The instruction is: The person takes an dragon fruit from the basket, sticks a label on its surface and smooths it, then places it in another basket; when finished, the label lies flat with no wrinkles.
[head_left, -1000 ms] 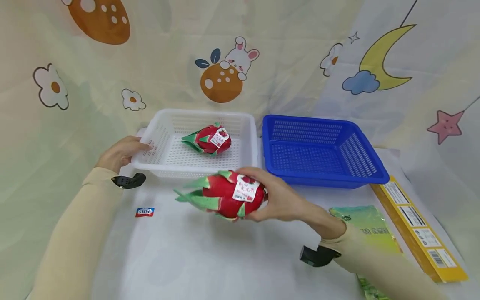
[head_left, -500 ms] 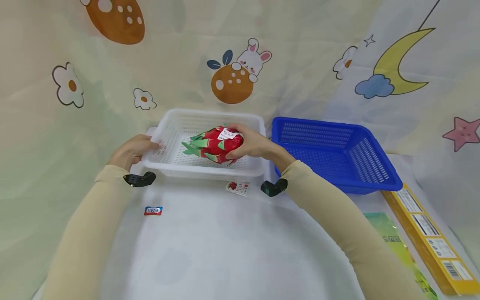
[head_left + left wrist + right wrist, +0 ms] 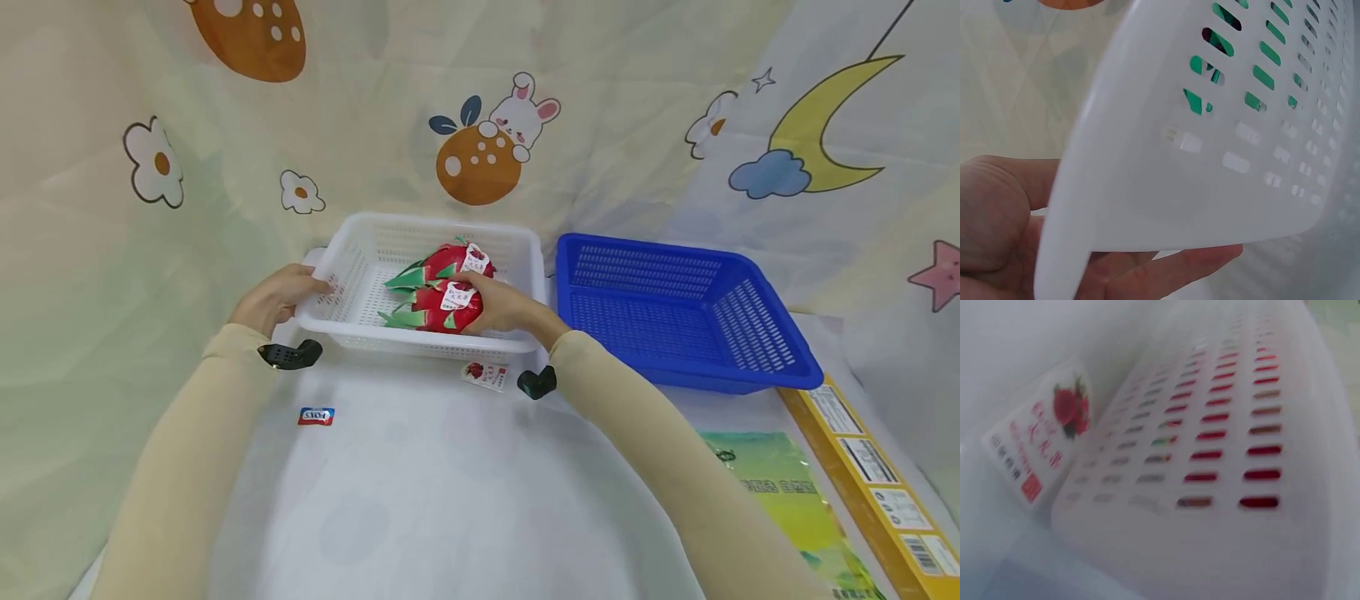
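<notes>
Two red dragon fruits with green leafy tips and white labels lie side by side in the white basket [image 3: 420,337]. My right hand [image 3: 506,307] holds the front dragon fruit [image 3: 427,315], low inside the basket near its front wall. Behind it, the other dragon fruit [image 3: 442,258] partly shows. At the basket's left end, my left hand [image 3: 272,298] grips the rim; in the left wrist view, fingers [image 3: 1172,272] reach under the basket's wall [image 3: 1141,206]. Only slivers of red and green show through the basket's slots [image 3: 1263,475] in the right wrist view, where the right hand is not clearly visible.
A blue basket [image 3: 675,371] stands to the right of the white one. A printed card [image 3: 483,375] lies before the white basket, and a small red-and-blue label [image 3: 317,416] nearer left. Right of my right arm are a green-yellow packet [image 3: 780,483] and a long yellow box [image 3: 862,467].
My right hand has carried the dragon fruit from above the table, forward and down into the white basket, beside the other fruit. The left hand keeps its grip on the rim.
</notes>
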`<state>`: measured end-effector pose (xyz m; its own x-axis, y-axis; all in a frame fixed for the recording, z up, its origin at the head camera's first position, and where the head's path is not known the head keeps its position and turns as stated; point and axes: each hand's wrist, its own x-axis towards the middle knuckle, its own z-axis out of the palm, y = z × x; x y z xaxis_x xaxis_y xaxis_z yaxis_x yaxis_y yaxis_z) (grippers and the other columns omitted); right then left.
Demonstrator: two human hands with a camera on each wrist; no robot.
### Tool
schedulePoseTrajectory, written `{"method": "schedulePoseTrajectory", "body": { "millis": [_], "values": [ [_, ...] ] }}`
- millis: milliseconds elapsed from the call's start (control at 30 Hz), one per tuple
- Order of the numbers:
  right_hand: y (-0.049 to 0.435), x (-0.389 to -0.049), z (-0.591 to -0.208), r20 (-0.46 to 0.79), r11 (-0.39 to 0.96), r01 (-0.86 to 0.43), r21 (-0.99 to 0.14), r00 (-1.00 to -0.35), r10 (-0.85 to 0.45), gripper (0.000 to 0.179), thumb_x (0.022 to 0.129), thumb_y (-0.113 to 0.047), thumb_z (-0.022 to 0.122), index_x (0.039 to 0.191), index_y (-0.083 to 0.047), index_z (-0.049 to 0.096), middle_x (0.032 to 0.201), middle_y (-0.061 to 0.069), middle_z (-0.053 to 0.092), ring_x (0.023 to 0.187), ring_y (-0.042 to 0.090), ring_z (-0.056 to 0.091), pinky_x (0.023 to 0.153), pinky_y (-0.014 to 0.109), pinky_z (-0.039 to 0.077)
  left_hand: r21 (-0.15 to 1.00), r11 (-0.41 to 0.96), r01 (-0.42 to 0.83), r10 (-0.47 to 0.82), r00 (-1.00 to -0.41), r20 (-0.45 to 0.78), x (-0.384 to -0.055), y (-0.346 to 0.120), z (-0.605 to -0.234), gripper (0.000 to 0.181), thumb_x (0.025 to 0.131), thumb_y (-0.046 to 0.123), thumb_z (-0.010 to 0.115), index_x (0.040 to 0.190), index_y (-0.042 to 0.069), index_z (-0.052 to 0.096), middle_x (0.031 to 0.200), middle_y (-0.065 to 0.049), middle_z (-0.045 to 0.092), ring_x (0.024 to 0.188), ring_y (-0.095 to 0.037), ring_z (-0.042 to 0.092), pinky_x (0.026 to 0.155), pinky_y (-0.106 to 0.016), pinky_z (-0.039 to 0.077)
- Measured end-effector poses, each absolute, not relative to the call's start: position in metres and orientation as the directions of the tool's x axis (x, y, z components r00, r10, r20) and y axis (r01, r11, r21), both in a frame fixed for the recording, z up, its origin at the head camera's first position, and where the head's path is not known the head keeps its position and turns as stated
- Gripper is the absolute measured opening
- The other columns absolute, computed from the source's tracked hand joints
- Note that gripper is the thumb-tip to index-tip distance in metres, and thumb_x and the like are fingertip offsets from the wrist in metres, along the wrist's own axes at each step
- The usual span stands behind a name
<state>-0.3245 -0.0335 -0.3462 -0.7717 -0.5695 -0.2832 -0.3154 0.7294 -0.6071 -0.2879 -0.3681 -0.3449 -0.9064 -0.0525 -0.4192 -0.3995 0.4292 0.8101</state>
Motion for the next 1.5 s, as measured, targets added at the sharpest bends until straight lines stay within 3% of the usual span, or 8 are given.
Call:
{"method": "schedulePoseTrajectory", "body": {
  "millis": [267, 567, 700, 1000, 1267, 1500],
  "values": [
    [-0.028, -0.324, -0.347, -0.280, 0.723, -0.374, -0.580, -0.742, -0.609, 0.094, 0.080, -0.021, 0.079, 0.151, -0.025, 0.018, 0.151, 0.007, 0.032, 0.139, 0.027, 0.033, 0.111, 0.049, 0.039, 0.813, 0.441, -0.381, -0.048, -0.914, -0.403, -0.289, -0.367, -0.342, 0.056, 0.098, 0.016, 0.053, 0.147, -0.001, 0.033, 0.141, -0.024, 0.044, 0.103, -0.027, 0.062, 0.083, -0.041, 0.058],
    [-0.025, -0.320, -0.345, -0.330, 0.737, -0.367, -0.568, -0.718, -0.612, 0.104, 0.079, -0.024, 0.080, 0.154, -0.024, 0.008, 0.154, 0.008, 0.024, 0.142, 0.028, 0.028, 0.114, 0.050, 0.035, 0.809, 0.422, -0.409, -0.064, -0.904, -0.423, -0.283, -0.364, -0.346, 0.060, 0.098, 0.019, 0.055, 0.150, 0.002, 0.030, 0.144, -0.022, 0.042, 0.114, -0.033, 0.059, 0.091, -0.045, 0.054],
    [-0.020, -0.315, -0.340, -0.320, 0.745, -0.349, -0.569, -0.740, -0.591, 0.107, 0.079, -0.024, 0.080, 0.155, -0.025, 0.005, 0.156, 0.008, 0.022, 0.144, 0.029, 0.025, 0.114, 0.051, 0.033, 0.813, 0.425, -0.399, -0.050, -0.907, -0.419, -0.284, -0.363, -0.348, 0.059, 0.098, 0.018, 0.053, 0.150, 0.001, 0.029, 0.144, -0.023, 0.041, 0.115, -0.035, 0.058, 0.092, -0.045, 0.054],
    [0.015, -0.290, -0.327, -0.104, 0.572, -0.362, -0.737, -0.774, -0.624, 0.090, 0.084, -0.009, 0.073, 0.154, -0.012, 0.016, 0.155, 0.015, 0.030, 0.139, 0.034, 0.040, 0.107, 0.047, 0.044, 0.820, 0.417, -0.392, -0.031, -0.908, -0.418, -0.286, -0.369, -0.348, 0.061, 0.098, 0.019, 0.054, 0.150, 0.000, 0.027, 0.143, -0.024, 0.041, 0.104, -0.027, 0.063, 0.083, -0.040, 0.058],
    [0.070, -0.229, -0.334, 0.149, 0.483, -0.493, -0.723, -0.795, -0.589, 0.068, 0.088, -0.007, 0.069, 0.146, -0.006, 0.036, 0.145, 0.014, 0.046, 0.127, 0.031, 0.054, 0.096, 0.042, 0.053, 0.816, 0.438, -0.376, -0.022, -0.912, -0.409, -0.285, -0.369, -0.349, 0.060, 0.099, 0.020, 0.053, 0.150, 0.000, 0.027, 0.142, -0.024, 0.041, 0.101, -0.025, 0.064, 0.083, -0.037, 0.058],
    [0.117, -0.175, -0.345, 0.154, 0.441, -0.503, -0.743, -0.770, -0.619, 0.055, 0.087, -0.011, 0.071, 0.138, -0.005, 0.048, 0.136, 0.012, 0.056, 0.119, 0.028, 0.059, 0.093, 0.037, 0.054, 0.821, 0.444, -0.359, -0.009, -0.918, -0.397, -0.283, -0.368, -0.351, 0.062, 0.099, 0.021, 0.052, 0.150, 0.000, 0.026, 0.142, -0.023, 0.040, 0.099, -0.023, 0.063, 0.084, -0.037, 0.058]
  ]
}}
